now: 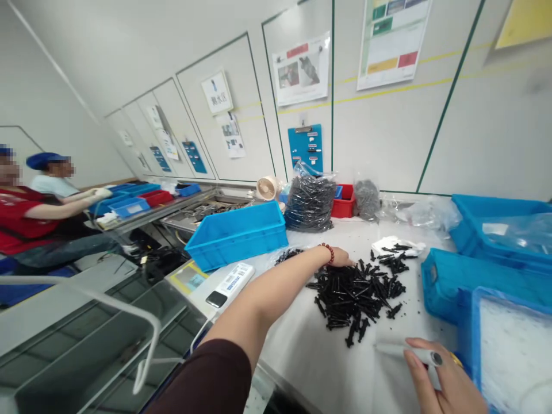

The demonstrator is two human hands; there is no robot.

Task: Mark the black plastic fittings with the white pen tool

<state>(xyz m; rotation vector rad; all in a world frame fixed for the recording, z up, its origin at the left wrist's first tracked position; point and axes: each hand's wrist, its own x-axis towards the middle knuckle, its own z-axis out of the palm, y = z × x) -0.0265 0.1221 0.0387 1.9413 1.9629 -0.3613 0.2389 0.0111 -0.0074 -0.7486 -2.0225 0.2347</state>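
1. A heap of plastic parts (356, 302) lies on the bench (310, 368), with the left hand (338, 257) at its far edge.
2. A crate (236, 234) sits left of the heap, and a bag of parts (309, 201) stands behind it.
3. More crates (448, 282) sit right of the heap, beyond the right hand (444, 379), which holds a tube (401, 348).
4. What looks like a phone (216, 299) lies near the bench's left edge.
5. Two co-workers (30, 213) sit far left, beside another bench (150, 215).

The left hand (338, 257) rests beside a heap of black plastic parts (356, 302) on the white table (310, 359); the right hand (444, 376) grips a white tube (401, 348).
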